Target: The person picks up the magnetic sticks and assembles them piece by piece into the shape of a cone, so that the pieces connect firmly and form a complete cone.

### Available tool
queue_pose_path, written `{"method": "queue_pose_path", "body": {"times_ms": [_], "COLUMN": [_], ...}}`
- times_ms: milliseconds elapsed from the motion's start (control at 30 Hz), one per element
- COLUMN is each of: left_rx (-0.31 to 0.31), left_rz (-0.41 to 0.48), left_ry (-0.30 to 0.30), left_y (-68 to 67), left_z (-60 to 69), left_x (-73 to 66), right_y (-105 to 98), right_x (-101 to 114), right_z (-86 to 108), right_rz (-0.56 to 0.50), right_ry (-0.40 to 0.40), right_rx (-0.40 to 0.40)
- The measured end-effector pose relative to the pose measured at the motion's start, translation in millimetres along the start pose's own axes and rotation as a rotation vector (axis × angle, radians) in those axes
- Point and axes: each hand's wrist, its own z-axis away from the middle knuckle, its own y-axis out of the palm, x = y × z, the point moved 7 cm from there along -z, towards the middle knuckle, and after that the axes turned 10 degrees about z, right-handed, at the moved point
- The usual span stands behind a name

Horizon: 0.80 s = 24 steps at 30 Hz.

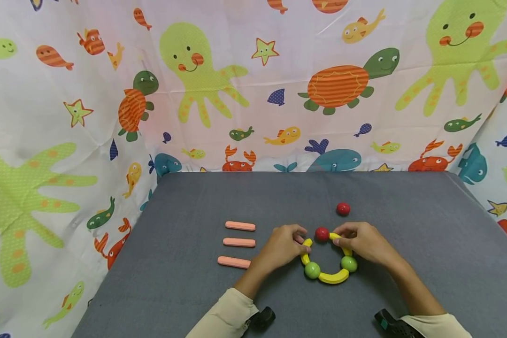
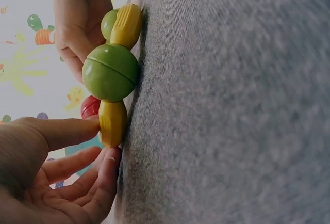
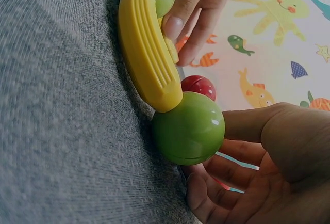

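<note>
- Sea-creature cloth point(image 1: 262, 89): hangs at the bench's 12 o'clock edge (12 = away from the person) and along its 9 and 3 o'clock sides.
- Bench point(image 1: 186, 202): grey-covered, carries every piece.
- Toy ring point(image 1: 327, 278): lies on the bench between the hands; small gap near 11 o'clock.
- Left hand point(image 1: 282, 245): at the ring's 9 o'clock, thumb and fingers pinching the left yellow piece point(image 1: 305, 259).
- Right hand point(image 1: 365, 240): at 2 o'clock, thumb and fingers pinching the right yellow piece point(image 1: 347, 252).
- Three pink sticks point(image 1: 239, 242): stacked apart, well off at 9 to 10 o'clock.
- Bottom yellow piece point(image 1: 334, 277): curved, 6 o'clock, untouched by fingers.
- Two green balls point(image 1: 312, 270): 8 and 4 o'clock, touching the bottom curve's ends.
- Two red balls point(image 1: 322, 234): one at 12 o'clock, other beyond, toward 1.
</note>
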Motion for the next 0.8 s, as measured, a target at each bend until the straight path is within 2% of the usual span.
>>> {"method": "queue_pose_path", "body": {"times_ms": [433,800], "left_rx": [-0.057,-0.026], "left_rz": [0.012,0.031], "left_ry": [0.031,0.026], "left_y": [-1.2,2.8], "left_z": [-4.9,-7.9], "left_x": [-8.0,-10.3], "right_y": [-0.7,-0.2], "right_x": [2.0,2.8], "right_z": [0.6,0.8], "right_rz": [0.013,0.005], "right_ry": [0.009,0.006], "right_rx": [-0.007,-0.006]}}
